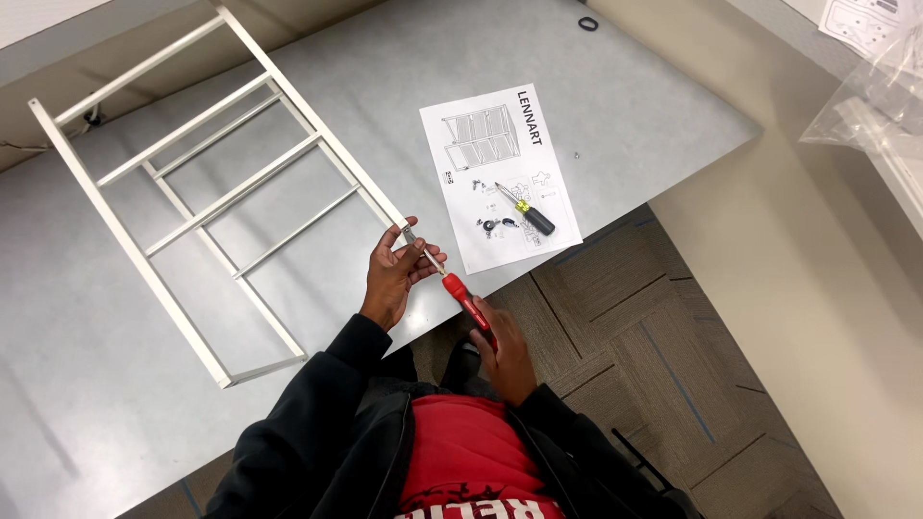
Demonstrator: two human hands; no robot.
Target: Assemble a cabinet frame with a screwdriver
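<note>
Grey table [596, 96] below, left hand [392, 274] pinches the white frame [207, 197] corner near its edge, right hand [505, 351] clenches a red screwdriver [465, 300] whose tip could slip off.

I look down on a grey table [596, 86] with a matte top, evenly lit, its near edge running diagonally. Below it I see carpet tiles [663, 327] in brown and grey with thin blue-grey stripes. A plain beige surface [788, 250] stretches to the right of the tiles. At the top right, a crumpled clear plastic bag [880, 101] lies beside a printed sheet [865, 19].
</note>
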